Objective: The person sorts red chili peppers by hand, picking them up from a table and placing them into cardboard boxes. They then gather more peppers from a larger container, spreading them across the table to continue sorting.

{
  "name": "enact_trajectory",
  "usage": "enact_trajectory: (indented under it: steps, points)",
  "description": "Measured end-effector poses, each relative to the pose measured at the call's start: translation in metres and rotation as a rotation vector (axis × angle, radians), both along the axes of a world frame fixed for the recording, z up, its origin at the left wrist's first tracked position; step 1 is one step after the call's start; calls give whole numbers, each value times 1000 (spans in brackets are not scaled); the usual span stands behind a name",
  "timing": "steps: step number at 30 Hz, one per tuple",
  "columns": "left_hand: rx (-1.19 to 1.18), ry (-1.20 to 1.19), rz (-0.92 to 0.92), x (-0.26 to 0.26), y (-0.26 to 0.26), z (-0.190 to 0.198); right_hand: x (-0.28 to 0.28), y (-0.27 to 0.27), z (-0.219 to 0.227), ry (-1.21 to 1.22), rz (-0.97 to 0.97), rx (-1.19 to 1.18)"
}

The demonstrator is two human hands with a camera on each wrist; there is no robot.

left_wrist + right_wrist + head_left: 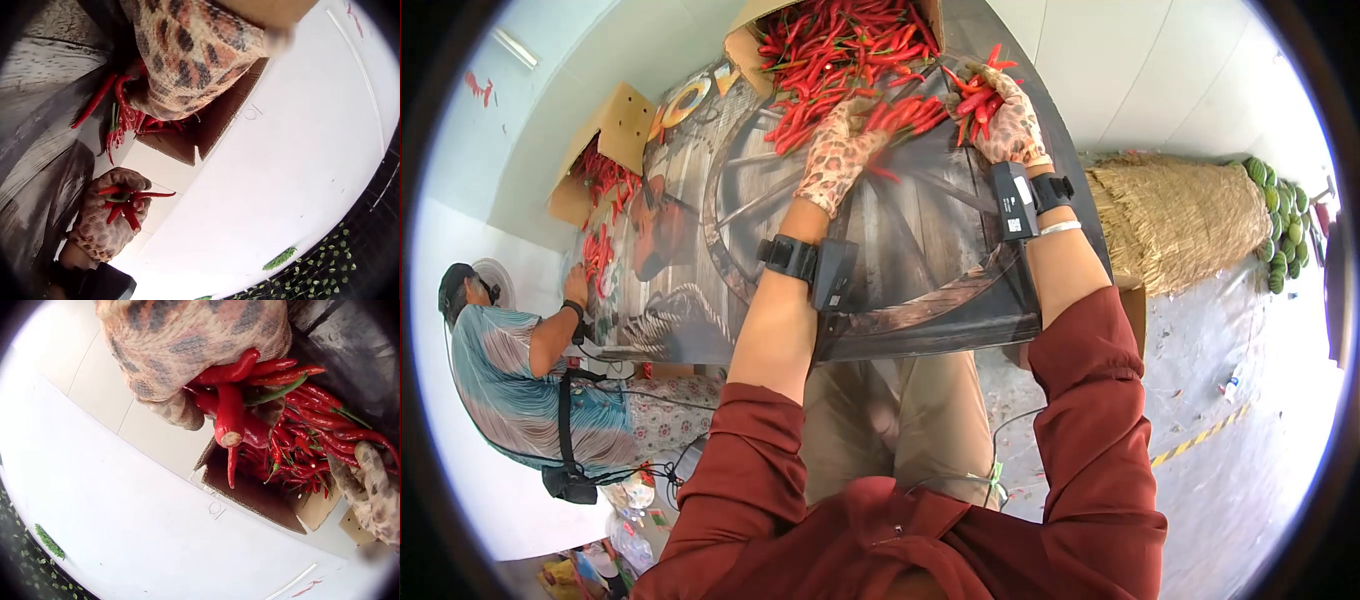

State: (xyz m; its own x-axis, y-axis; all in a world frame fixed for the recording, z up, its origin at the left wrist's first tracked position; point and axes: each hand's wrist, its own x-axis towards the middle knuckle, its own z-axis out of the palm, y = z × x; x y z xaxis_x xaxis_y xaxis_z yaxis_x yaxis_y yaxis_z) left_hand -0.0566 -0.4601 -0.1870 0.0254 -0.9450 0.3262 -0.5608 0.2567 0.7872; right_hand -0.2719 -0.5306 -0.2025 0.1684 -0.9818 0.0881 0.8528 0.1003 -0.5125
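Note:
Both hands wear leopard-print gloves. In the head view, the right hand [1012,128] grips a small bunch of red chili peppers [978,100], their ends poking out past the fingers; the right wrist view shows this bunch [230,415] close up, with a green stem among it. The left hand [838,155] is at the near side of the chili heap [840,50], fingers spread and loosely bent by some peppers. From the right wrist view, this left hand [374,494] has its thumb and fingers apart beside the peppers; its fingertips are partly hidden in the left wrist view.
A cardboard box [745,45] lies tipped at the table's far edge, chilies spilling out. At the left stand another box [622,125] with chilies and a person [510,350] handling peppers. Right of the table [900,340] are a straw-covered bale [1180,215] and watermelons [1280,225].

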Motion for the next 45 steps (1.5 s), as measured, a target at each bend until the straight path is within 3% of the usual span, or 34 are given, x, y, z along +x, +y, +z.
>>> enact_trajectory:
  steps: [2,8,12,16,18,24,26,28,32,35,38,39,40,42,43,45]
  points:
    - [108,155,-11,2,-5,-2,0,4,4,47,26,6]
    - [-53,-2,-16,9,-11,-16,2,5,7,-11,20,20]
    - [-65,62,-36,10,-14,-21,2,3,2,11,15,13]
    - [59,-138,-24,-20,11,19,3,-5,-4,54,-2,4]
    - [61,-599,132,-29,7,22,4,2,2,78,-6,14]
    - [18,-607,7,-28,-18,20,5,8,8,32,9,27]
    - [143,-626,-28,-31,-18,28,6,9,9,34,3,33]
    - [37,-647,4,-29,-22,16,5,9,9,37,-2,38]
    - [-78,-614,70,-15,-29,-2,3,12,11,19,53,29]
    - [139,-195,-134,-11,-20,5,4,11,10,46,47,23]
    - [-18,-31,-185,-6,-14,-2,5,5,6,38,31,33]
    - [152,155,-162,-2,-16,-2,5,5,7,43,23,50]
    - [152,155,-160,0,-17,-3,3,2,4,43,25,50]
    - [294,76,16,3,-13,3,1,-6,-3,117,62,-56]
    - [241,290,-23,0,-8,3,2,-9,-6,118,67,-59]
    - [115,153,-44,13,-14,-11,5,-6,-2,29,58,33]
